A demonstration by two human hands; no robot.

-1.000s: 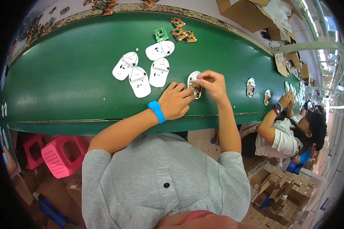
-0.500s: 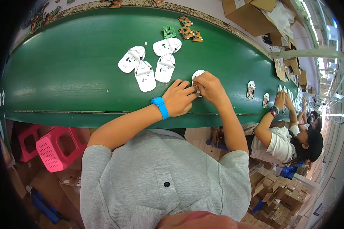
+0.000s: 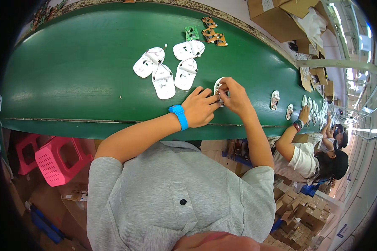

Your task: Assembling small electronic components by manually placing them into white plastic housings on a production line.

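The right hand (image 3: pixel 235 98) hides much of the white oval housing (image 3: pixel 217 86); what it touches there is too small to tell. The top edge crops a cardboard box (image 3: pixel 269 17).

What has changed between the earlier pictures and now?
The right hand moved from the far end of the white oval plastic housing toward its middle. No grasp or release is clear. The left hand stayed at that housing; the four white rounded plastic shells kept their layout.
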